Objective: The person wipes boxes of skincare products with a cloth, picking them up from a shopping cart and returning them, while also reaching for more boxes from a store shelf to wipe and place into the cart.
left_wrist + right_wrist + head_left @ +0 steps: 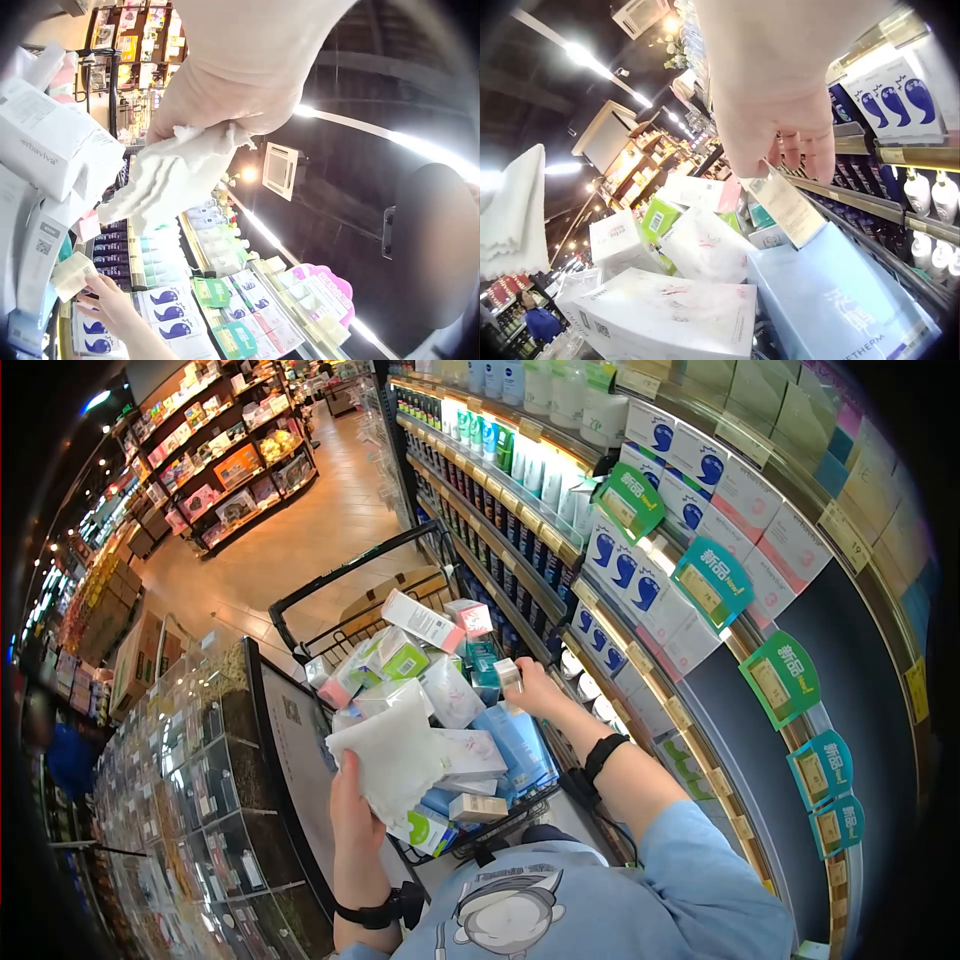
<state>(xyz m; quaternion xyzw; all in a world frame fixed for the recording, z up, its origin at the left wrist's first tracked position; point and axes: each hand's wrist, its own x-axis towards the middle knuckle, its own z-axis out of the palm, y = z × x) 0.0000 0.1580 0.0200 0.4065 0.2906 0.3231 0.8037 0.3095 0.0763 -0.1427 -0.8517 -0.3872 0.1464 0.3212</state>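
Observation:
My left hand (pixel 355 815) grips a white folded cloth (pixel 390 760) with uneven edges, held over the near left part of a shopping cart (pixel 290 605). In the left wrist view the cloth (pixel 176 176) hangs in layers from the fingers. My right hand (pixel 540 692) pinches a small cream box (pixel 508 674) by one end, at the cart's right side. The right wrist view shows this box (pixel 787 210) tilted, close over a large blue box (pixel 840 292). Piled below are white boxes (pixel 470 752), a green-and-white box (pixel 402 658) and another small beige box (pixel 478 808).
Shelves of boxes and bottles (pixel 640 570) run along the right, with green price signs (pixel 785 680) sticking out. A clear compartment display (pixel 190 780) stands close on the left. Beyond the cart lies a tiled aisle (pixel 350 470) with a stocked shelf unit (pixel 225 455).

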